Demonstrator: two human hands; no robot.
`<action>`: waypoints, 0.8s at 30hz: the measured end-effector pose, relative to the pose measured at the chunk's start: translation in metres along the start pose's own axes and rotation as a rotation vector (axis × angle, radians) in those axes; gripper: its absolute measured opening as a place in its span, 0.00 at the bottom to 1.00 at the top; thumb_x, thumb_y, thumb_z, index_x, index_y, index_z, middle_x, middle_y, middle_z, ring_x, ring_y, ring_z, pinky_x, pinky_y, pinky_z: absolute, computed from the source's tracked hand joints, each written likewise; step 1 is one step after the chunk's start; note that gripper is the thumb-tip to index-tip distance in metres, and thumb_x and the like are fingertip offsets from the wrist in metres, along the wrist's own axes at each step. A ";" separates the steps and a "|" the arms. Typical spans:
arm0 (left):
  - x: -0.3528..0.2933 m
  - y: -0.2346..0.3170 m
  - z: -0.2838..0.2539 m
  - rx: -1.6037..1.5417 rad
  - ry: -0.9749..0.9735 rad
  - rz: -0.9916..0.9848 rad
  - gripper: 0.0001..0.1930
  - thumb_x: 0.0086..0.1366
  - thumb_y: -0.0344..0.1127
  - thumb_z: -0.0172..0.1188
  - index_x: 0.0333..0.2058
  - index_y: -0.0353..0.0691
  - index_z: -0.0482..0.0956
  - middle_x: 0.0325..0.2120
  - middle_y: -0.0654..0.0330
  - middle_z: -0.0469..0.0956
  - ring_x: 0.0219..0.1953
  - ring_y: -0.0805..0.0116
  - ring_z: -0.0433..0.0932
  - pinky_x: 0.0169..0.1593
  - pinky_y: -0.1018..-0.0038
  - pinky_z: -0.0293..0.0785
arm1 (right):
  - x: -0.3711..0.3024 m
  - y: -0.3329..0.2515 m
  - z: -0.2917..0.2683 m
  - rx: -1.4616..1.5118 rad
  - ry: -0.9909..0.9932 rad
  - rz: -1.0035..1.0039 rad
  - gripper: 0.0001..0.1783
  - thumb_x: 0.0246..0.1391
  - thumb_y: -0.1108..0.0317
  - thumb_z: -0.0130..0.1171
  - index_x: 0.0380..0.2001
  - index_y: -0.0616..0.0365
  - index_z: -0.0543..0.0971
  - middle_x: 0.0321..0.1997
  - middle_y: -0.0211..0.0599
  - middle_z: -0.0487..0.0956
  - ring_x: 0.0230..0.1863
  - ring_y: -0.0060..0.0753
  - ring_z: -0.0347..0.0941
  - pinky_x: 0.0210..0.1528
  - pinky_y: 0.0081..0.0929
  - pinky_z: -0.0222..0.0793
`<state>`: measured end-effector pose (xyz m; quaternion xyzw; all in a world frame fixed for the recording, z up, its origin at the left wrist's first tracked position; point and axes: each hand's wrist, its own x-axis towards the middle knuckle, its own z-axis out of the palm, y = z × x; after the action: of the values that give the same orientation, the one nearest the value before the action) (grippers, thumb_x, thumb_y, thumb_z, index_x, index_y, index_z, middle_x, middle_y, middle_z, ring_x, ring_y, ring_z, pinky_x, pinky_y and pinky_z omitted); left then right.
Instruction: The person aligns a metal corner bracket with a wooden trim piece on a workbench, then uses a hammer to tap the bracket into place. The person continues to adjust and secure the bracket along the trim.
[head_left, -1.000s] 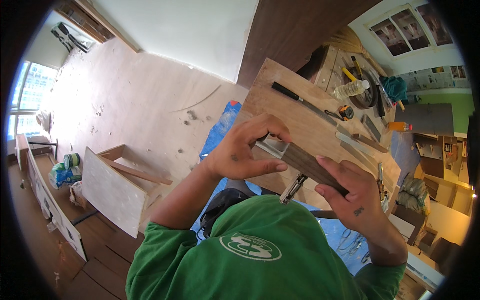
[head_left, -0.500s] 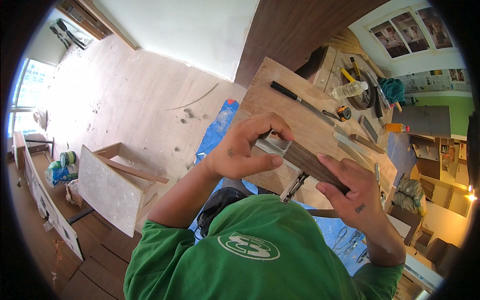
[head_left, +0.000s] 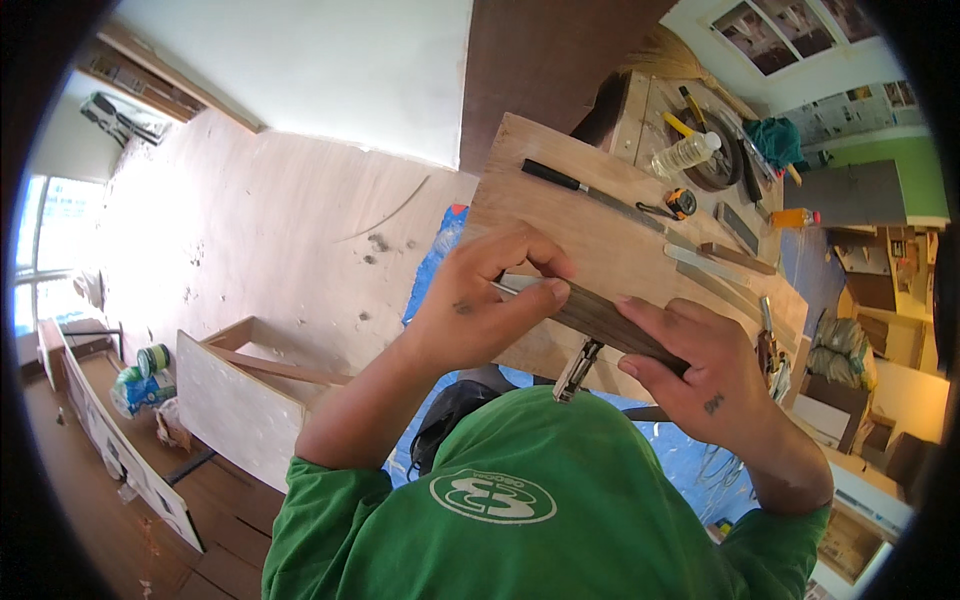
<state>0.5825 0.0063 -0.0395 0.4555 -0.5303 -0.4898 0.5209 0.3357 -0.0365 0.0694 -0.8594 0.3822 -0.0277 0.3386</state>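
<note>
Dark wood strip (head_left: 610,322) | left hand (head_left: 478,305) pinching its end | right hand (head_left: 700,375) gripping it over workbench (head_left: 600,240)

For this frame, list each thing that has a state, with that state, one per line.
Left hand: gripping the near end of the dark wood strip.
Right hand: holding the strip's other end.
Plastic bottle: lying on its side.
Open plywood box: standing on the floor.

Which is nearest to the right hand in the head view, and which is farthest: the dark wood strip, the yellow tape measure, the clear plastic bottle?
1. dark wood strip: held under the right hand.
2. yellow tape measure: farther up the workbench.
3. clear plastic bottle: beyond it, at the far end.
</note>
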 end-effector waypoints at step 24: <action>0.002 -0.018 -0.003 -0.066 -0.030 0.070 0.06 0.62 0.25 0.69 0.38 0.36 0.84 0.42 0.53 0.81 0.48 0.62 0.79 0.55 0.68 0.72 | 0.002 0.006 -0.005 0.106 -0.040 0.017 0.33 0.55 0.69 0.73 0.65 0.56 0.78 0.27 0.37 0.72 0.25 0.35 0.69 0.28 0.32 0.67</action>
<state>0.5848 0.0023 -0.0569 0.4118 -0.5371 -0.4955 0.5444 0.3316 -0.0435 0.0686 -0.8372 0.3808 -0.0279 0.3915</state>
